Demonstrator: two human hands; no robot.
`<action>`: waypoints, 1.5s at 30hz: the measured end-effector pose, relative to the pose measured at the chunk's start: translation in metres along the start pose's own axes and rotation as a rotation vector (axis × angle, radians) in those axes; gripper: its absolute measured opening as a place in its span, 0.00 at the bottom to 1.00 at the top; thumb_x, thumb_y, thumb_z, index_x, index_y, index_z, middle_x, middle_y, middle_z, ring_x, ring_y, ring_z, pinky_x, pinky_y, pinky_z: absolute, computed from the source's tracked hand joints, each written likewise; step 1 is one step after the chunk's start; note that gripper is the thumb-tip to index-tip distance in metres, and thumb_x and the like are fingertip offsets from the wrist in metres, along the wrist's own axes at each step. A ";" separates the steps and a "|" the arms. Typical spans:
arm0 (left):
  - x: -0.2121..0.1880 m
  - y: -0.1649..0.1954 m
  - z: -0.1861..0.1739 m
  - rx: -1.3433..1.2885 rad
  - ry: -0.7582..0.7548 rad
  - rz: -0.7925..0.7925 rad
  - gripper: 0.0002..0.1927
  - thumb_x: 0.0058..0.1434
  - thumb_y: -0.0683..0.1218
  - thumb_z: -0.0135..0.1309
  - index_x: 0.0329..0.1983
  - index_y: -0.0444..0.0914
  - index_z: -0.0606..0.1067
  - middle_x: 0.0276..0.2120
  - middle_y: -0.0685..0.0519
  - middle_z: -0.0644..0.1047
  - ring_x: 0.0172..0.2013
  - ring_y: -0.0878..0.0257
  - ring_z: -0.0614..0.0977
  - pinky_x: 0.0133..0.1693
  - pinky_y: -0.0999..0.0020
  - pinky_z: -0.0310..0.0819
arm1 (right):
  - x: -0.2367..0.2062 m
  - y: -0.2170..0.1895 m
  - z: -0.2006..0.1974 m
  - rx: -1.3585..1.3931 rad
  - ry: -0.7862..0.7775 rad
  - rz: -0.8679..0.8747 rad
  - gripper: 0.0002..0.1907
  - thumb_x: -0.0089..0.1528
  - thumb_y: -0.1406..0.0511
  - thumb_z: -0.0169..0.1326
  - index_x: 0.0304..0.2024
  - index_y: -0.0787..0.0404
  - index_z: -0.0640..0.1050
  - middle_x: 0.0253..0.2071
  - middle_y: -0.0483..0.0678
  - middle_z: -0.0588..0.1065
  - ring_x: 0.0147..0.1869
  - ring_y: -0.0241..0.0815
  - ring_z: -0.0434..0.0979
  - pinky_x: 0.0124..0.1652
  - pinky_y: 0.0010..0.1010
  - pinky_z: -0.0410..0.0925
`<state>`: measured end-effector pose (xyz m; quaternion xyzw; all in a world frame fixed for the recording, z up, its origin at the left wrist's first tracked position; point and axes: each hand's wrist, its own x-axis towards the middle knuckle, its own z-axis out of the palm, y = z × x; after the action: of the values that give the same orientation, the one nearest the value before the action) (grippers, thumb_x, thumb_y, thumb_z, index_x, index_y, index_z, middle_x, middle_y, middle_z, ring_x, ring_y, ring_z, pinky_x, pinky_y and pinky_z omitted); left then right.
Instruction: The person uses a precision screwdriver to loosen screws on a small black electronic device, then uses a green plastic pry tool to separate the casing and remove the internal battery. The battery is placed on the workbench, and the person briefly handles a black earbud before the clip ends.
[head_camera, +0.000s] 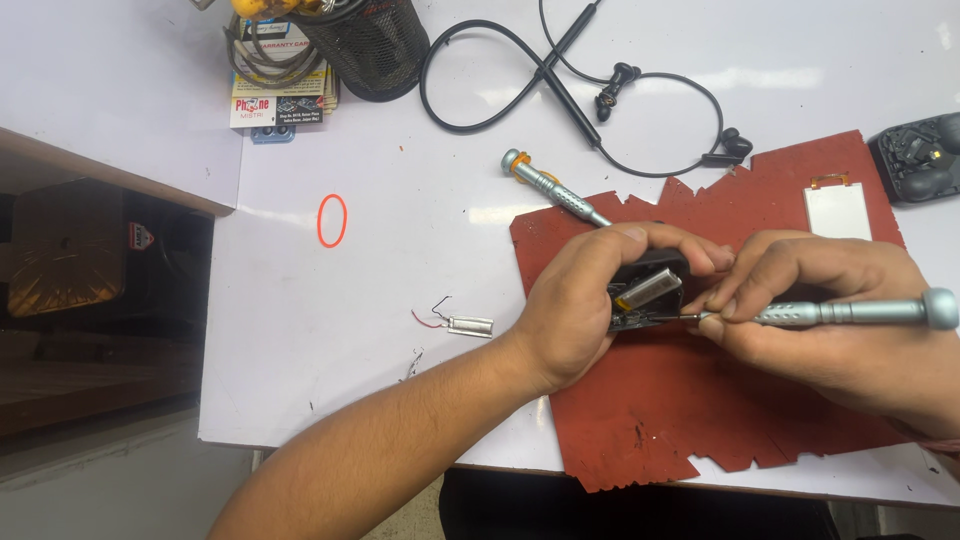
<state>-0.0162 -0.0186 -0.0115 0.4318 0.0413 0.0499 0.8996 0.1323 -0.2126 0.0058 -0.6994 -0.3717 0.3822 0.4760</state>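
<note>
A white table (330, 330) is filling most of the view, and a ragged red mat (720, 420) is lying across its right side. Over the mat, the left hand (590, 300) is curling around a small black device (650, 285), gripping it with its open side turned up and a silver cell showing inside. The right hand (820, 300) is pinching a silver screwdriver (840, 314) near its tip, and that tip is touching the device's lower edge. A black neckband earphone (560, 90) is sprawling behind the mat, beside a black mesh cup (370, 45). A second screwdriver (555, 187) is resting at the mat's upper left edge. A small loose battery (468, 325) with thin wires is sitting left of the left hand, and an orange ring (332, 220) is lying farther left.
</note>
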 end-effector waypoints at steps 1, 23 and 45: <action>0.000 0.000 0.000 0.014 -0.004 -0.015 0.25 0.76 0.49 0.28 0.50 0.30 0.76 0.58 0.36 0.75 0.60 0.50 0.79 0.66 0.55 0.73 | 0.002 0.001 -0.001 0.018 -0.008 0.025 0.06 0.59 0.74 0.63 0.31 0.62 0.78 0.37 0.53 0.79 0.47 0.46 0.86 0.48 0.35 0.78; 0.001 -0.009 0.007 -0.301 -0.038 -0.043 0.27 0.83 0.58 0.24 0.61 0.33 0.66 0.71 0.36 0.63 0.69 0.47 0.70 0.71 0.51 0.66 | -0.011 -0.034 0.018 -0.620 0.166 -0.495 0.21 0.56 0.66 0.61 0.52 0.58 0.78 0.39 0.47 0.73 0.39 0.37 0.79 0.37 0.30 0.73; -0.004 -0.001 0.017 0.013 -0.053 -0.193 0.31 0.79 0.61 0.22 0.62 0.35 0.66 0.52 0.42 0.74 0.53 0.58 0.79 0.52 0.65 0.80 | 0.003 -0.042 0.036 -0.805 0.081 -0.583 0.28 0.54 0.53 0.68 0.47 0.66 0.78 0.39 0.49 0.74 0.31 0.39 0.78 0.25 0.26 0.70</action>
<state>-0.0183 -0.0328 -0.0016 0.4326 0.0591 -0.0487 0.8983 0.0953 -0.1850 0.0357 -0.7089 -0.6511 0.0318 0.2693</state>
